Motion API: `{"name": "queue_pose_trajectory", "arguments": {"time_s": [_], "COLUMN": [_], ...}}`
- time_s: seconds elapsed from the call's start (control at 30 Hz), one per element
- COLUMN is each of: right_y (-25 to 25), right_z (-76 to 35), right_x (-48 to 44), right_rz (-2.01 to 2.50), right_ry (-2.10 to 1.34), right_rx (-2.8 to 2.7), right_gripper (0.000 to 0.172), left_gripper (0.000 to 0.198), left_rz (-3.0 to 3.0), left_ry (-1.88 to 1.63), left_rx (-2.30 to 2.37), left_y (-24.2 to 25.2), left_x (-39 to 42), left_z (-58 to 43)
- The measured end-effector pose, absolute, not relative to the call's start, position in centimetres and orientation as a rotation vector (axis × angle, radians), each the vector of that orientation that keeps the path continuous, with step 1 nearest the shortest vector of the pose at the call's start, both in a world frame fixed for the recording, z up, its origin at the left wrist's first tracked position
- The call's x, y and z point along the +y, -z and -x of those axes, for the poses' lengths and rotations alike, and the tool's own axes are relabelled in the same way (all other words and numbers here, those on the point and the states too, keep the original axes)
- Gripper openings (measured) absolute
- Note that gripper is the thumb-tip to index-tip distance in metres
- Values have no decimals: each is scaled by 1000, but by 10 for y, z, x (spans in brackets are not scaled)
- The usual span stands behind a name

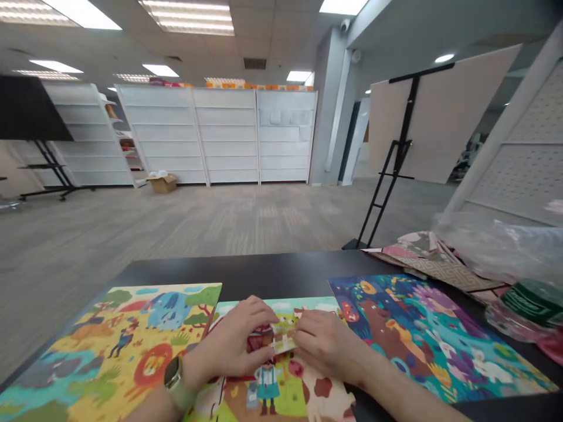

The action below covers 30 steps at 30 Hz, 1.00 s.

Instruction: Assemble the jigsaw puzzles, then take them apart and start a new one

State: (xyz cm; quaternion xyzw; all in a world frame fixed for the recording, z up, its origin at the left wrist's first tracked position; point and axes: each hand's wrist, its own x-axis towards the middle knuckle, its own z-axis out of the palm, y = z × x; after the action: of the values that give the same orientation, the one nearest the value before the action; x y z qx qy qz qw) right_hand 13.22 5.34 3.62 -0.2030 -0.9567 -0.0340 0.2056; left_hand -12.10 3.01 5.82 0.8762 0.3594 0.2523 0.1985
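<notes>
Three colourful jigsaw puzzles lie side by side on a black table [281, 272]. My left hand [237, 346], with a watch on its wrist, and my right hand [323, 346] meet over the middle farm puzzle [281, 387]. Both have their fingers curled and pinched on a small pale puzzle piece [281, 341] between them, pressed down on the puzzle surface. The safari puzzle [114, 346] with an elephant and a lion lies to the left. The blue forest puzzle [435, 334] with a bear lies to the right.
Clear plastic bags [505, 246], patterned boards [435, 258] and a green-lidded container [532, 305] crowd the table's right end. Beyond the table are grey carpet, a black easel with a board [396, 158], white shelving [224, 135] and a cardboard box [162, 183].
</notes>
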Motion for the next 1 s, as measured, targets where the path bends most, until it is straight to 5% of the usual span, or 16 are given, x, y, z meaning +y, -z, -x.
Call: {"name": "queue_pose_trajectory", "arguments": {"time_s": [0.23,0.5,1.0], "right_y": [-52,-51,-46], "right_z": [-142,-199,-203], "right_x": [57,102,114], "right_rz": [683,1378,1405], "right_ry": [-494,-264,-634], "right_rx": [-2514,-2478,-2303], "right_gripper": [29,26,25], "left_gripper": [16,41,41], "left_rz": [-2503,-2329,-2110], "left_ry": [-569,-481,-517], "left_rx": [943,1574,1583], "left_y": [-64,-64,-53], "left_x": [29,51,57], "left_z": [121,192,201]}}
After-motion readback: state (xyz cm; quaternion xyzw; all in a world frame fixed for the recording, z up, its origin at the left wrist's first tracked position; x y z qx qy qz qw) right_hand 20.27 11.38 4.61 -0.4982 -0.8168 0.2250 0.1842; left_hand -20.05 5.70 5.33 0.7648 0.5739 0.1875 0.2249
